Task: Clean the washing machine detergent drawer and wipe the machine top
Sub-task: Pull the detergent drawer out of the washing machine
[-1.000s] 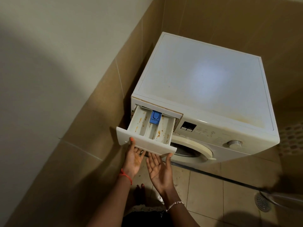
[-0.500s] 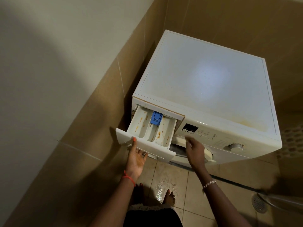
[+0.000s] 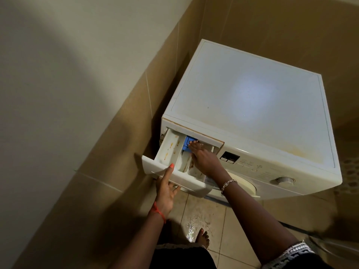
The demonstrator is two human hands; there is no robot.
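The white detergent drawer (image 3: 171,150) stands pulled out of the washing machine (image 3: 291,171), its compartments streaked with orange-brown residue. My left hand (image 3: 166,189) grips the drawer's front panel from below, thumb on its top edge. My right hand (image 3: 202,158) reaches into the drawer from the right, fingertips resting on the blue tab (image 3: 186,145) at the back. The machine top (image 3: 252,105) is white, with yellowish stains along its front right edge.
The machine stands in a corner between tiled walls (image 3: 116,133). The control panel holds a small display (image 3: 229,157) and a dial (image 3: 284,180). The tiled floor has a wet patch (image 3: 192,228) beside my bare foot (image 3: 203,238).
My right hand has left the underside of the drawer, passed the machine's front and now lies inside the drawer on the blue tab. My left hand has stayed on the front panel.
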